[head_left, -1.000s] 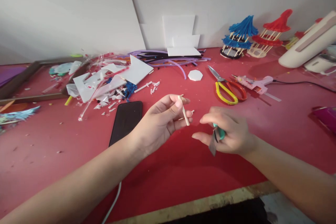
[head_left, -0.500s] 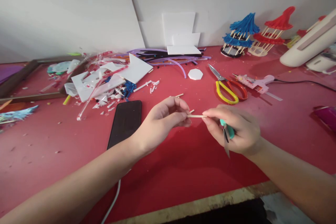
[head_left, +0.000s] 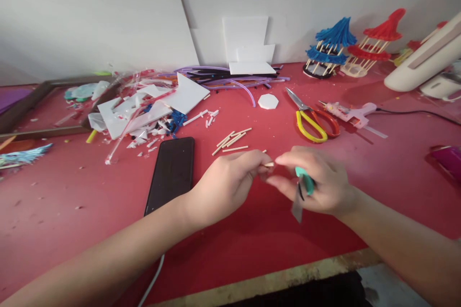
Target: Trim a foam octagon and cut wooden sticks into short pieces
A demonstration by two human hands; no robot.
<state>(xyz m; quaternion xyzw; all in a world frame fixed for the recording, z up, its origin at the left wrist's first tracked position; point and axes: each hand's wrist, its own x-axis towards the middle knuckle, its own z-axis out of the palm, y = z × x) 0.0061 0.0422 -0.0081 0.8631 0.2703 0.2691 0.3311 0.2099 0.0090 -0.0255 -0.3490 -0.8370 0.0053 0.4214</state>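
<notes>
My left hand (head_left: 230, 184) is closed around a thin wooden stick (head_left: 268, 165), and only its pale end shows past the fingertips. Close beside it, my right hand (head_left: 313, 180) keeps a green-handled craft knife (head_left: 305, 181) in its palm, the blade pointing down. The right thumb and forefinger are parted near the stick's tip. Several cut wooden sticks (head_left: 232, 140) lie on the red table just beyond my left hand. A white octagonal foam piece (head_left: 268, 101) rests farther back.
A black phone (head_left: 171, 170) lies left of my hands. Yellow-and-red scissors (head_left: 311, 117) and a pink glue gun (head_left: 349, 114) are at right. Foam scraps (head_left: 144, 120) and pipe cleaners (head_left: 216, 76) spread behind. Blue (head_left: 329, 50) and red (head_left: 376, 43) pavilion models stand at back right.
The stick held between both hands is now in my left hand alone, mostly hidden. My left hand has turned and lowered, uncovering the sticks on the table. My right hand has shifted slightly left.
</notes>
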